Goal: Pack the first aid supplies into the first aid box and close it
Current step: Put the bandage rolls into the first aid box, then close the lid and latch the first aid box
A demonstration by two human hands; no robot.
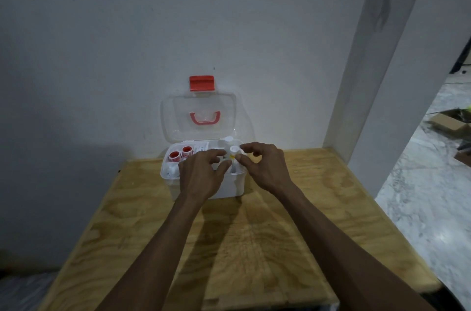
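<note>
A white first aid box point(230, 187) stands open on the wooden table point(280, 234), against the wall. Its clear lid point(198, 117), with a red handle and a red latch point(201, 83), leans back upright. Two red-and-white tape rolls point(179, 154) sit in the box's back left. My left hand point(201, 174) hovers over the middle of the box, fingers curled. My right hand point(265, 165) is beside it on the right. Between the fingertips of both hands stands a small white bottle point(234, 151) with a yellow mark. Other white supplies in the box are partly hidden by my hands.
The table meets the white wall behind the box. A white pillar point(377, 81) rises at the back right corner. To the right lies a marble floor with a cardboard box point(448, 124). The table's front and sides are bare wood.
</note>
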